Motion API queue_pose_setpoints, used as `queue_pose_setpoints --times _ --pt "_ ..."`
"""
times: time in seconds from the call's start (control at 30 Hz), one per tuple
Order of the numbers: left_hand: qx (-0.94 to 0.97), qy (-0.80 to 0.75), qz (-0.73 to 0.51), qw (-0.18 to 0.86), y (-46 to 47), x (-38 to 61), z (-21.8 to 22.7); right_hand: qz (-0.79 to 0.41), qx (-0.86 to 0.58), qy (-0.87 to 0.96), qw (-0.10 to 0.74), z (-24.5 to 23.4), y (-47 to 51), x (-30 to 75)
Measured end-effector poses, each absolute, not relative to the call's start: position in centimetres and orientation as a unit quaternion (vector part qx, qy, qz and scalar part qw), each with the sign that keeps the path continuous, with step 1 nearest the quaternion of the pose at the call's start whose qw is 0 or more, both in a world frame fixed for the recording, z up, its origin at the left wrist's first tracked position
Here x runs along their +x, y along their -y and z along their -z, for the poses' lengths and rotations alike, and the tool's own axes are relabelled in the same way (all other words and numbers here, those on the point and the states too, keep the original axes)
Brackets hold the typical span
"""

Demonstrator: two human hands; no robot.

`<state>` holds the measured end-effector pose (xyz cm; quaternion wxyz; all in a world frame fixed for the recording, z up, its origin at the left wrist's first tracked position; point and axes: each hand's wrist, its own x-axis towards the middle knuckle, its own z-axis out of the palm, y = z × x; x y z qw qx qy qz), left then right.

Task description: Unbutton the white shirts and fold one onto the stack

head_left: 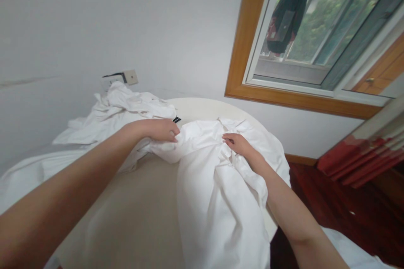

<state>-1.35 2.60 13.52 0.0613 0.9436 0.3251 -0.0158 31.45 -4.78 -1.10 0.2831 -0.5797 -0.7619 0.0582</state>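
Note:
A large piece of white cloth (pixel 202 185) lies crumpled over the right side of a cream round-edged table (pixel 139 218), hanging towards me. My left hand (pixel 166 130) is closed on a fold at its left end. My right hand (pixel 237 143) pinches the same cloth near its gathered upper part, thumb and fingers together. Whether it is a garment or a sheet I cannot tell. Left of my left hand, more white cloth (pixel 126 105) is heaped on the table. A small black striped item (pixel 177 120) shows just beyond my left fingers.
Behind the table rises a white wall (pixel 158 29) with a socket plate (pixel 131 76). A wood-framed window (pixel 249 29) is at the upper right. Red and cream curtain (pixel 353 155) hangs at the right above a dark red floor (pixel 331 197).

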Motion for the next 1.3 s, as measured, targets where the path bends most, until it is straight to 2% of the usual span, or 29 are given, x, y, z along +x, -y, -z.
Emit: queue_pose_setpoints --times 0.1,0.23,0.37,0.63,0.77,0.87,0.97,1.03,1.13,1.3 --pt "0.955 -0.284 0.011 0.087 -2.1 -0.1 -14.1 -0.059 -0.585 0.761 0.275 1.0 4.8 31.3" --pt "0.938 -0.313 -0.136 0.061 -1.5 1.8 -15.3 -0.065 -0.59 0.757 0.273 0.5 5.2 31.0" --pt "0.918 -0.333 -0.216 0.015 -0.3 2.7 -17.5 -0.076 -0.578 0.773 0.252 0.2 5.4 30.7" --pt "0.856 -0.41 -0.219 -0.225 1.7 -0.8 -23.7 -0.072 -0.511 0.849 0.114 0.6 5.0 28.7" --pt "0.819 -0.478 -0.127 -0.29 1.3 -3.1 -24.3 -0.061 -0.51 0.856 0.061 0.2 5.4 27.0" --pt "0.773 -0.515 -0.088 -0.36 1.0 -3.6 -23.1 -0.054 -0.514 0.855 0.04 -0.1 5.5 25.7" --pt "0.781 -0.478 -0.101 -0.39 0.9 -2.2 -20.9 -0.045 -0.511 0.858 0.029 -0.3 5.7 24.5" --pt "0.826 -0.425 -0.102 -0.354 0.8 -0.1 -18.8 -0.037 -0.507 0.86 0.028 -0.4 5.8 23.7" --pt "0.898 -0.359 -0.081 -0.243 0.0 3.6 -14.7 -0.027 -0.507 0.861 0.037 -0.5 6.1 22.5" --pt "0.922 -0.35 -0.096 -0.132 -2.8 7.2 -6.6 -0.032 -0.49 0.865 0.099 -0.1 6.2 20.8"
